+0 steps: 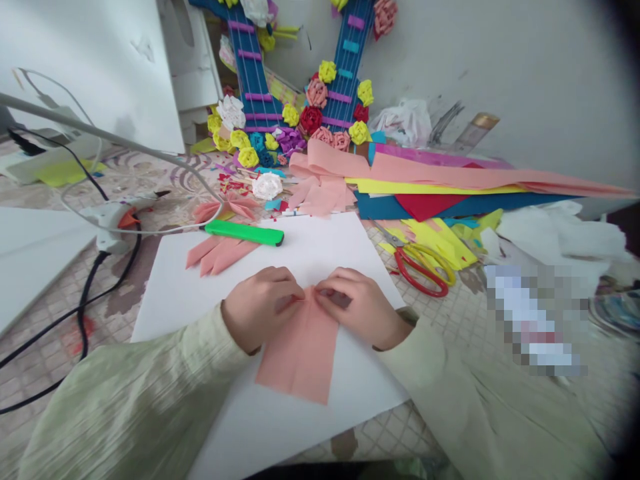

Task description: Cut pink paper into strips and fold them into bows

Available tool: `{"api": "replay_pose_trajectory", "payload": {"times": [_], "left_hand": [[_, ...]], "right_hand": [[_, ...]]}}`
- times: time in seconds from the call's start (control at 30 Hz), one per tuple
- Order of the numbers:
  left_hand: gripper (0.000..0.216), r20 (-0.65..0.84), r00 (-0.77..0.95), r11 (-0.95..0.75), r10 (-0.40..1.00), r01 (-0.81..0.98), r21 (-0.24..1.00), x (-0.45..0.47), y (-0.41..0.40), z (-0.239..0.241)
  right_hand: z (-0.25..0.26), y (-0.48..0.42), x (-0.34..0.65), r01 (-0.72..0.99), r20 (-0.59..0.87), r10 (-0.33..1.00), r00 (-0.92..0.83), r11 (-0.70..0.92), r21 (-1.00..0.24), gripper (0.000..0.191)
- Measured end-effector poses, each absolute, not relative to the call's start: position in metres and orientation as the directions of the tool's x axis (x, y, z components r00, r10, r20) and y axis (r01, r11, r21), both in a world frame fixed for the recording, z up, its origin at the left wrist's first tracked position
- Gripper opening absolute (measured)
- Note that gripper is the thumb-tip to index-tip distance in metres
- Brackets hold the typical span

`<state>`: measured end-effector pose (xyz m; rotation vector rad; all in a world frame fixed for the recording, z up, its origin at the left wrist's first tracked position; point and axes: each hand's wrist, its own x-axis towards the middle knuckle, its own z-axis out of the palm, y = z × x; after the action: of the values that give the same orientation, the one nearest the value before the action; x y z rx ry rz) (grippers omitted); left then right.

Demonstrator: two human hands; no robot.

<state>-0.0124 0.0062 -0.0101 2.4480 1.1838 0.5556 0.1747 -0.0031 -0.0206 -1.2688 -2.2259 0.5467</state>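
Observation:
A pink paper piece [303,350] lies on a white sheet [320,257] in front of me. My left hand [260,307] and my right hand [357,307] meet at its upper edge, fingers curled and pinching the paper there. Both sleeves are pale green. Behind the hands lie folded pink strips [220,253] and a green utility knife [245,233].
Red-and-yellow scissors [423,267] lie to the right. Stacked coloured paper sheets [440,190] and paper flowers on blue frames [300,113] fill the back. A glue gun [113,220] with black cables sits at the left. White crumpled paper [560,237] lies far right.

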Motion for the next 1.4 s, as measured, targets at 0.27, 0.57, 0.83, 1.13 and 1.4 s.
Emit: {"api": "replay_pose_trajectory", "payload": {"times": [0.27,0.57,0.83,1.13,1.4], "left_hand": [[0.023,0.123,0.625,-0.604,0.771,0.657,0.451,-0.014,0.004,-0.007],[0.023,0.070,0.660,-0.619,0.748,0.656,0.432,-0.014,0.001,-0.001],[0.023,0.090,0.646,-0.610,0.758,0.653,0.449,-0.013,0.003,-0.003],[0.019,0.137,0.626,-0.605,0.768,0.638,0.476,-0.010,0.003,-0.007],[0.016,0.169,0.629,-0.616,0.759,0.609,0.499,-0.011,0.003,-0.011]], "right_hand": [[-0.020,-0.004,0.174,0.632,0.235,0.867,-0.439,0.484,-0.605,0.018],[-0.019,-0.002,0.175,0.641,0.207,0.829,-0.520,0.539,-0.547,0.021],[-0.017,-0.003,0.174,0.639,0.221,0.824,-0.521,0.549,-0.539,0.021],[-0.017,-0.004,0.173,0.657,0.219,0.840,-0.496,0.528,-0.538,0.019],[-0.018,-0.003,0.173,0.643,0.223,0.838,-0.498,0.529,-0.554,0.017]]}}
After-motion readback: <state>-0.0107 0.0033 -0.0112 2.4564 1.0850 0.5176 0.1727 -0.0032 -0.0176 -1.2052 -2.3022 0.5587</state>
